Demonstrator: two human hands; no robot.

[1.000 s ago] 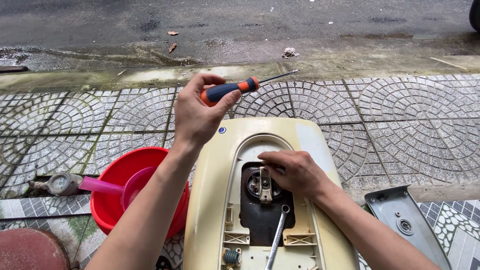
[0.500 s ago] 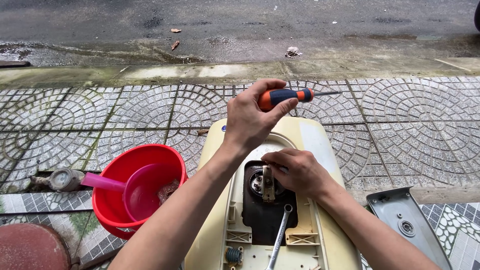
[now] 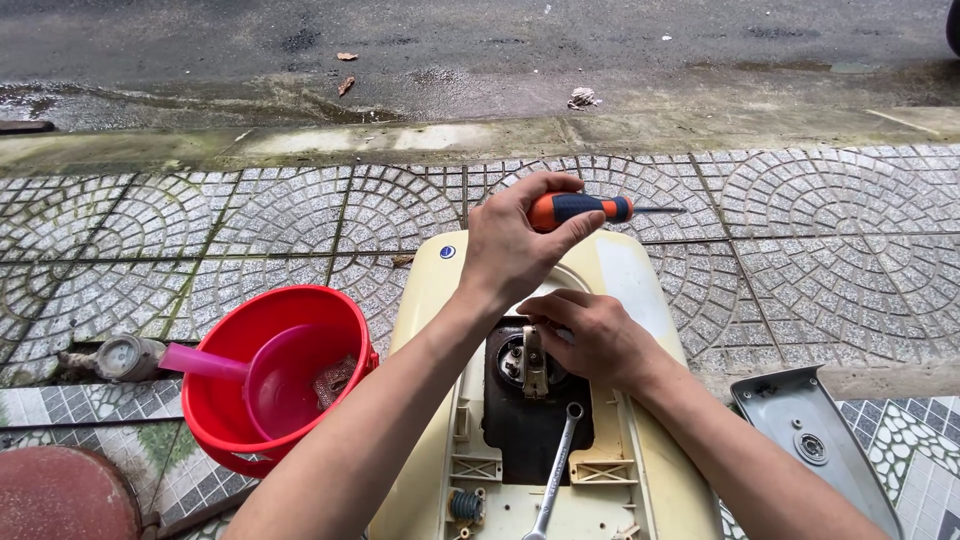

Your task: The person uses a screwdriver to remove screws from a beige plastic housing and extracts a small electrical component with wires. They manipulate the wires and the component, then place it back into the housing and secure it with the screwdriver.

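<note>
My left hand (image 3: pixel 515 245) grips a screwdriver (image 3: pixel 585 209) with an orange and blue handle, its shaft pointing right, held above the far end of a cream appliance casing (image 3: pixel 640 300). My right hand (image 3: pixel 590 340) rests in the casing's dark opening, fingertips at a round metal fitting (image 3: pixel 525 362). It is not clear whether those fingers pinch anything. A silver wrench (image 3: pixel 555 470) lies in the opening below that hand.
A red bucket (image 3: pixel 225 420) with a pink scoop (image 3: pixel 270 375) stands left of the casing. A grey cover plate (image 3: pixel 815 440) lies at the right. A round gauge (image 3: pixel 120 357) sits on the patterned paving at the left. A wet road runs beyond the kerb.
My left hand has carried the screwdriver rightward, then lowered it toward the casing. My right hand has stayed at the metal fitting.
</note>
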